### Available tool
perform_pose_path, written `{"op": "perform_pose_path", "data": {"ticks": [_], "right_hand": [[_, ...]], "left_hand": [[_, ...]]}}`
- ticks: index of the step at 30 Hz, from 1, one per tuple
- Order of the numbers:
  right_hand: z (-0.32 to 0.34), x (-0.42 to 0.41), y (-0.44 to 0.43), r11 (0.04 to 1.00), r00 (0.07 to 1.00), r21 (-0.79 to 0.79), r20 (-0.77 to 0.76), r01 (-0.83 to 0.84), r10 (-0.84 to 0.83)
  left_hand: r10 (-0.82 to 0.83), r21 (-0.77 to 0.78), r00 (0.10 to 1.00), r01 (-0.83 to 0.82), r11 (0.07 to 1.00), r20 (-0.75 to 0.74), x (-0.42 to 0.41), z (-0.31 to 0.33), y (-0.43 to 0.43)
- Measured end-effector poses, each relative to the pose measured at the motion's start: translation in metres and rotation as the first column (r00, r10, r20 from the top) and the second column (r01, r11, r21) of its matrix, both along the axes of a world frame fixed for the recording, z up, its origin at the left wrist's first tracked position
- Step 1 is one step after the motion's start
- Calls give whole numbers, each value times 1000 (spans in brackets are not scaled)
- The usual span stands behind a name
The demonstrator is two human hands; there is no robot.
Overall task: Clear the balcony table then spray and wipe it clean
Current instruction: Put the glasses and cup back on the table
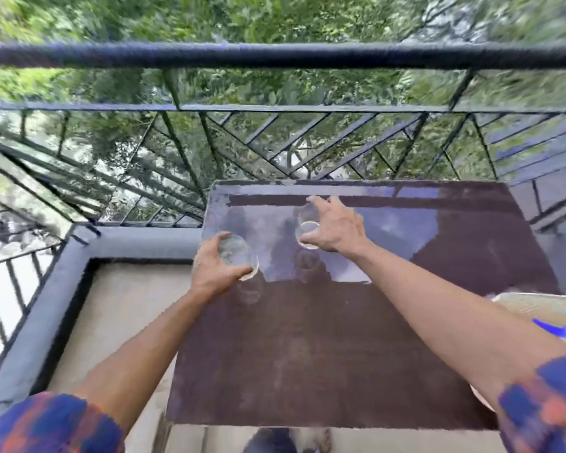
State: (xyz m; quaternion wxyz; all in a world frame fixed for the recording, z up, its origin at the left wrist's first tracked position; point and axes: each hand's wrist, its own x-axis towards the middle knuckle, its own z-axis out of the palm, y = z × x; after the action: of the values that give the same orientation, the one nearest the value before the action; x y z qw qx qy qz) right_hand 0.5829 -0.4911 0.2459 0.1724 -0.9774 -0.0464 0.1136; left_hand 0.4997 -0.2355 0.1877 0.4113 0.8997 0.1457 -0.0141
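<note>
A dark brown glossy balcony table (340, 354) fills the middle of the head view, its surface smeared and reflecting the sky. My left hand (211, 266) grips a clear drinking glass (239, 256) over the table's left edge. My right hand (334, 228) grips a second clear glass (307, 228) over the far middle of the table. Both glasses look empty. Reflections of them show on the tabletop below, so they seem lifted a little. The picture is blurred by movement.
A dark metal railing (275, 55) with slanted bars runs behind and to the left of the table. A grey ledge (46, 322) borders the pale balcony floor (118, 322) at left. A woven chair seat (543, 308) with a blue item stands at right.
</note>
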Motion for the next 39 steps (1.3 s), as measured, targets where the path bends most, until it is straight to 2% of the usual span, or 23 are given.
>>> {"op": "perform_pose_path", "data": {"ticks": [7,12,19,25,33,39], "right_hand": [[-25,52,-8,990,991,49,-17,132,-132],[-43,88,3,988,988,31,-28,154,-153],[-70,111,18,986,986,36,-32,165,-163],[-81,108,26,980,980,27,-26,198,-198],[-76,105,26,983,980,-18,-75,181,-182],[-53,87,20,963,963,47,-70,264,-260]], "left_hand": [[-95,52,995,96,994,-29,82,-19,-9],[-101,91,990,110,990,-97,127,-28,-7],[-166,151,983,175,973,-72,176,-33,-5],[-209,217,975,220,951,-70,181,-39,-1],[-217,191,969,236,953,-119,182,-40,-1],[-185,123,978,196,973,-94,158,-36,21]]}}
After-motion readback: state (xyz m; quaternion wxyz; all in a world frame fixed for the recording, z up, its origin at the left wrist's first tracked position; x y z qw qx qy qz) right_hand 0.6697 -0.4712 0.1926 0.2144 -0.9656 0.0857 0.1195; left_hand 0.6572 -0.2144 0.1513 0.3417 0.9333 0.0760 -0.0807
